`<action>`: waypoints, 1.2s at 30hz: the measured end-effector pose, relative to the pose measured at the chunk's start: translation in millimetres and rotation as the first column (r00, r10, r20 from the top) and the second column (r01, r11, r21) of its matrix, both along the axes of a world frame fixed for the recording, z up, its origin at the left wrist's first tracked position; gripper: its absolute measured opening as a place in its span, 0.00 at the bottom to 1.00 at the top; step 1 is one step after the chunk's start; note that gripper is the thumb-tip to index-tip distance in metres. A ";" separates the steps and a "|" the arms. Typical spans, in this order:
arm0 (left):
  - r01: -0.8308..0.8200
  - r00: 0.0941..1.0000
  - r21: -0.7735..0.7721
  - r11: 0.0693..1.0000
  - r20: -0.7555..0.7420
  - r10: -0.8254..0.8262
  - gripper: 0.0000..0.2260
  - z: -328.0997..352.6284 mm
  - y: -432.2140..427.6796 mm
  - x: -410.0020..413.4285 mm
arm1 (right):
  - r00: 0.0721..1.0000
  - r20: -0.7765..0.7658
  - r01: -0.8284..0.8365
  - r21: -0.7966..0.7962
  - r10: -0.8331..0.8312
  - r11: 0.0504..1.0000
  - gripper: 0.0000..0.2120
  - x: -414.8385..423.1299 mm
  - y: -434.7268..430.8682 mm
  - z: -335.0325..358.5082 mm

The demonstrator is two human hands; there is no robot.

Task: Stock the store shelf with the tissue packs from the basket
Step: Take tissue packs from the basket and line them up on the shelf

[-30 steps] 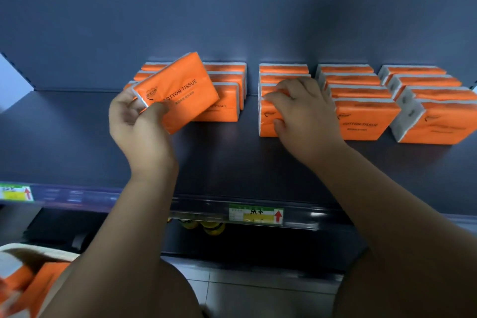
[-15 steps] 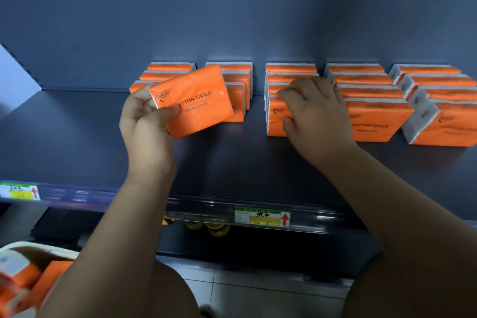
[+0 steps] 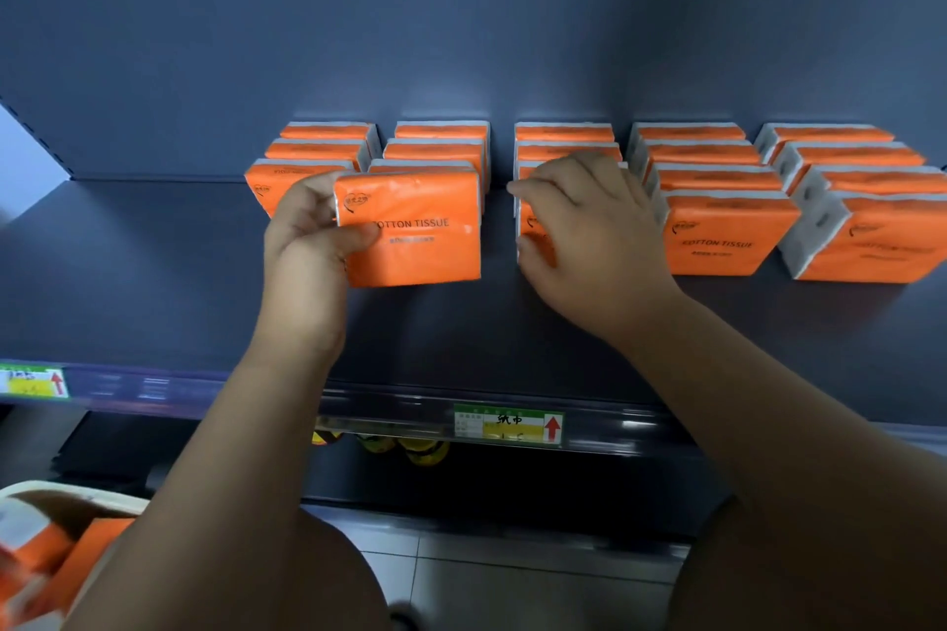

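My left hand [image 3: 312, 246] grips an orange tissue pack [image 3: 420, 226] by its left edge, holding it upright at the front of the second row from the left on the dark shelf [image 3: 153, 282]. My right hand [image 3: 589, 231] rests on the front pack of the middle row [image 3: 538, 241], fingers curled over its top, hiding most of it. Several rows of orange packs stand toward the back of the shelf. The basket [image 3: 77, 497] with more orange packs sits at the bottom left, partly behind my left arm.
The shelf's back wall [image 3: 461, 41] rises just behind the rows. A price rail with a green and yellow label [image 3: 507, 425] runs along the front edge. Yellow items [image 3: 405, 448] show on the lower shelf. Grey floor tiles [image 3: 512, 579] lie below.
My left hand carried the tilted pack to the right and turned it upright, setting it in front of the second row. My right hand stayed on the middle row's front pack.
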State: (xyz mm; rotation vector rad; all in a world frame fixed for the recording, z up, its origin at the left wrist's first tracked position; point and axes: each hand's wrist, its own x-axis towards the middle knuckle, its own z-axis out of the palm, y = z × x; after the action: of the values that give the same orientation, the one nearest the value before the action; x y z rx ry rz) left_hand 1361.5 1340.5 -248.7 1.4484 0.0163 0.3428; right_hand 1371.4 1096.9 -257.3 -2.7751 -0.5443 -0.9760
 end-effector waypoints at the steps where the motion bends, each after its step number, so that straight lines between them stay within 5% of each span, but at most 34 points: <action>1: 0.019 1.000 0.023 1.000 -0.003 -0.019 0.20 -0.1 0.2 -0.8 | 0.999 0.009 -0.049 0.049 0.048 0.998 0.21 -3.5 5.5 -0.3; 5: 0.045 0.999 0.102 0.994 -0.006 -0.045 0.22 -2.3 1.8 -1.7 | 0.961 -0.112 -0.191 0.395 0.254 0.899 0.21 -19.6 30.5 -6.6; 10: -0.052 0.999 0.208 0.977 0.010 0.051 0.23 -8.0 5.6 3.2 | 0.856 -0.313 -0.062 0.728 0.412 0.683 0.30 -30.6 53.3 -13.5; 19: -0.126 0.981 0.416 0.901 -0.081 0.175 0.15 -22.1 5.6 11.4 | 0.723 -0.423 0.114 0.853 0.546 0.510 0.22 -28.4 67.9 -15.2; 26: -0.156 0.955 0.283 0.946 -0.202 0.218 0.06 -21.8 0.2 17.1 | 0.686 -0.467 0.160 0.845 0.558 0.510 0.29 -22.0 70.7 -20.6; 36: -0.085 0.951 0.176 0.981 -0.278 0.132 0.06 -19.2 -8.3 18.9 | 0.655 -0.451 0.204 0.878 0.606 0.433 0.23 -18.3 67.7 -13.9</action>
State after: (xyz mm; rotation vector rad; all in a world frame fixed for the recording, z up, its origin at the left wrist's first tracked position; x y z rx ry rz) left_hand 1380.4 1332.2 -268.0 1.6537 0.3128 0.2227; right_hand 1353.1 1164.5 -271.2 -1.7242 -0.1431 0.0818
